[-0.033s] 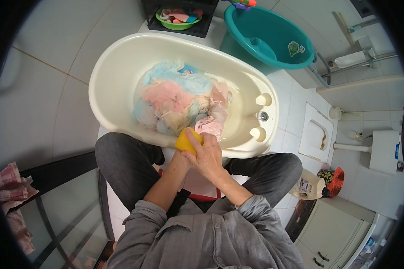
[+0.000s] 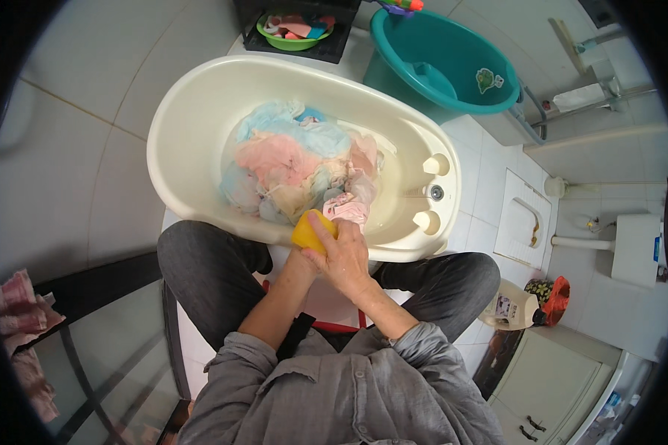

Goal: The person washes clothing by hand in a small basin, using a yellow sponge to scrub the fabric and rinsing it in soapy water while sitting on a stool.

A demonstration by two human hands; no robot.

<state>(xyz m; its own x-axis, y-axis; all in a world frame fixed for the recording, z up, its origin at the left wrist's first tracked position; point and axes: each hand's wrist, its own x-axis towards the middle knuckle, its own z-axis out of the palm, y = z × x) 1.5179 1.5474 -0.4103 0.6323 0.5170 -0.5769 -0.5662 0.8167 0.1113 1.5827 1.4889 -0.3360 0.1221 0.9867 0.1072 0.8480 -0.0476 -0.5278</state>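
Note:
My right hand (image 2: 345, 259) is closed on a yellow block (image 2: 304, 231) that looks like a bar of laundry soap, over the near rim of a cream baby bathtub (image 2: 193, 89). Beneath it, my left hand (image 2: 304, 261) crosses in from the left; its fingers are hidden by the right hand and the soap. A pink patterned cloth (image 2: 346, 210) lies just past my hands, bunched at the tub's near side. Wet clothes (image 2: 278, 159) in light blue, pink and cream are heaped in shallow water in the tub.
Behind the tub on the right stands a large teal tub (image 2: 441, 81). A green basin (image 2: 293, 43) with clothes sits on a black rack at the back. To the right are a squat toilet (image 2: 523, 219), a plastic jug (image 2: 508, 308) and a cabinet (image 2: 545, 378). My knees flank the tub's near side.
My hands and the soap have shifted very slightly; the grip looks the same. The clothes and tub have not visibly moved.

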